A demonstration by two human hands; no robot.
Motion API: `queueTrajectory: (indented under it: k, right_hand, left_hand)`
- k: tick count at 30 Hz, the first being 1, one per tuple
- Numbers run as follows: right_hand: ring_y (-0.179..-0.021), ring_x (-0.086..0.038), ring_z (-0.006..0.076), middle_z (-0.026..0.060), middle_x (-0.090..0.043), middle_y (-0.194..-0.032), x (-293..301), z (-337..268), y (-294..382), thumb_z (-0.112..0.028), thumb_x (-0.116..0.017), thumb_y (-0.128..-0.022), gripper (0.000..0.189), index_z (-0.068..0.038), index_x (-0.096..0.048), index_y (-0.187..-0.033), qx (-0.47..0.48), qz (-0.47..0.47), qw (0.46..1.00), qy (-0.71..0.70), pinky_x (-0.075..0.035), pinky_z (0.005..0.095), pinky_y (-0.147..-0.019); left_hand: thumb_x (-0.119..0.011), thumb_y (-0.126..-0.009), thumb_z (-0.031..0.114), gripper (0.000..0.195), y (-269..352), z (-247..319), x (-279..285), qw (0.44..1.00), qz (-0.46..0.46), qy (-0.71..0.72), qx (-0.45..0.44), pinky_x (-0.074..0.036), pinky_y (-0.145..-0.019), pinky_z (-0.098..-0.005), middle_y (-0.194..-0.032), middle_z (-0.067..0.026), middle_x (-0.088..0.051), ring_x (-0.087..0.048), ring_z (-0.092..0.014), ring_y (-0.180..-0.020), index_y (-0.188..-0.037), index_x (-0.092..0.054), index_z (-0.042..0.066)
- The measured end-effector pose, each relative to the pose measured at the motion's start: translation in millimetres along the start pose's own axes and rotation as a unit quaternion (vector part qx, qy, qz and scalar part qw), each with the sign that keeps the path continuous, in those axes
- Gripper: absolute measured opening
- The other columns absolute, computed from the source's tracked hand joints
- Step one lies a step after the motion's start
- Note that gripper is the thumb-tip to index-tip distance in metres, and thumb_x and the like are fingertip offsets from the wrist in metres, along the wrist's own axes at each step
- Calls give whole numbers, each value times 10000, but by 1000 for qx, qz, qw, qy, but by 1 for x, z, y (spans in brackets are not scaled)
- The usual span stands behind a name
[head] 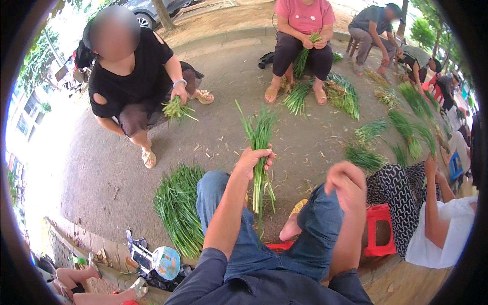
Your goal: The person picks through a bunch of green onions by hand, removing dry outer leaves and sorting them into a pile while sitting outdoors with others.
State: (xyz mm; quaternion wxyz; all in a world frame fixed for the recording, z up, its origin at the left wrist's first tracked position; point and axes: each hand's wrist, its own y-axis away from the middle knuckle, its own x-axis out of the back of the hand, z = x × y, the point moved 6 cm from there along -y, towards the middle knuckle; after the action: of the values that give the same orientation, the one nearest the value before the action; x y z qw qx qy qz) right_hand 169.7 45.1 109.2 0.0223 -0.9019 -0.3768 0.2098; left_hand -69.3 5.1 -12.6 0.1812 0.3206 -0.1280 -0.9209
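My left hand (256,161) is closed around a bunch of long green leafy stalks (261,133), perhaps garlic chives, held upright between my knees with pale stems hanging below the fist. Raised over my right knee, my right hand (346,183) is blurred, its fingers curled; no stalks show in it. Beside my left knee a large heap of the same greens (181,209) lies on the pavement. Scraps of stalk litter the ground in front of me.
A person in black (129,84) crouches front left holding trimmed greens (176,108). Opposite sits a person in pink (305,19) with a bunch. Piles of greens (366,158) lie front right. A red plastic stool (392,244) and a seated person are at my right; a round fan (166,263) lies left.
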Motion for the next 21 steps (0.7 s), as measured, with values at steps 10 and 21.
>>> queueTrajectory:
  k: [10,21]
  right_hand:
    - [-657,-562,124,64,-603,-750,-15,157,-22,-268,-574,-820,341,23,-599,-995,-115,-67,944,302,-442,284,-590]
    - [-591,-529,102,25,-570,-701,-17,166,-17,-182,-573,-846,219,29,-600,-898,-201,9,969,141,-460,248,-538]
  left_hand:
    - [-614,-764,49,277,-2,-11,-4,1000,-6,-8,17,-444,-411,-246,-728,-107,-593,-557,-146,-525,-1014,-501,7]
    - [-622,-765,70,278,-6,-15,-4,1000,-19,-8,21,-438,-420,-249,-725,-101,-594,-555,-147,-528,-1011,-509,5]
